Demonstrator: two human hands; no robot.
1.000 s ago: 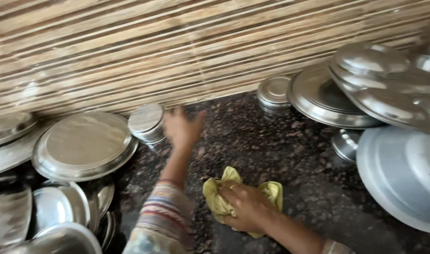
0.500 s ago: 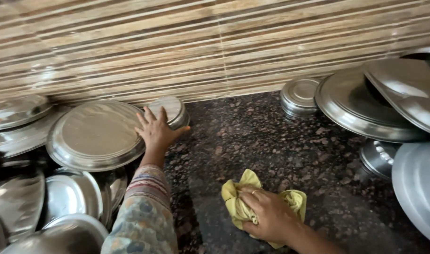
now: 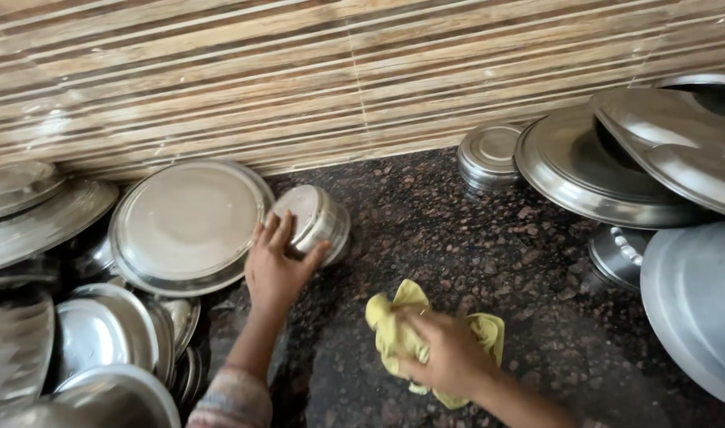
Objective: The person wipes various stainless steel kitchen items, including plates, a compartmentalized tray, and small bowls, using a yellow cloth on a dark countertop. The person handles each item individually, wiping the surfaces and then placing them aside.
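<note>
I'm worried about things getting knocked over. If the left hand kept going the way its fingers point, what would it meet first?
The left hand already touches the small steel bowl; beyond it probably the striped wall, though depth is unclear.

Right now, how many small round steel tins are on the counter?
2: one small steel tin tipped under the left hand, another tin upside down by the wall. More may hide among the plates.

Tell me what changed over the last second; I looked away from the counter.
The left hand came down from mid-air onto the small round steel tin, gripped it and drew it off the wall, tilted. The right hand stayed pressed on the crumpled yellow cloth; the large steel plate stayed leaning.
</note>
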